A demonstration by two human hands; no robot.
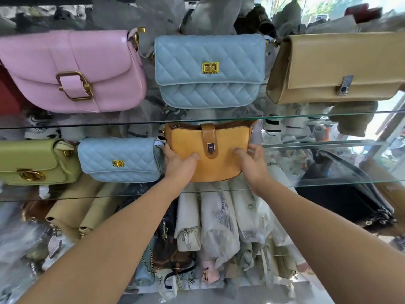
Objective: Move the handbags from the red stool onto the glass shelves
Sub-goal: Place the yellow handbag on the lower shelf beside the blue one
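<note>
Two hands, the left hand and the right hand, clamped the sides of one mustard handbag. It stood upright on the lower glass shelf, clasp facing the person, long axis left-right. Left of it sat two bags, a small blue bag and a green bag; above it sat three: a pink bag, a large blue bag and a tan bag.

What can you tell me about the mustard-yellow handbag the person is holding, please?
The mustard-yellow handbag has a matte, suede-like body with a rounded bottom. A smooth tan strap tab runs over its top and down the front to a silver clasp. It stands upright, front toward the camera, at a glass shelf, right of a small blue quilted bag. The left hand and right hand grip its sides, thumbs on the front. Whether its base rests on the glass is unclear.
</note>
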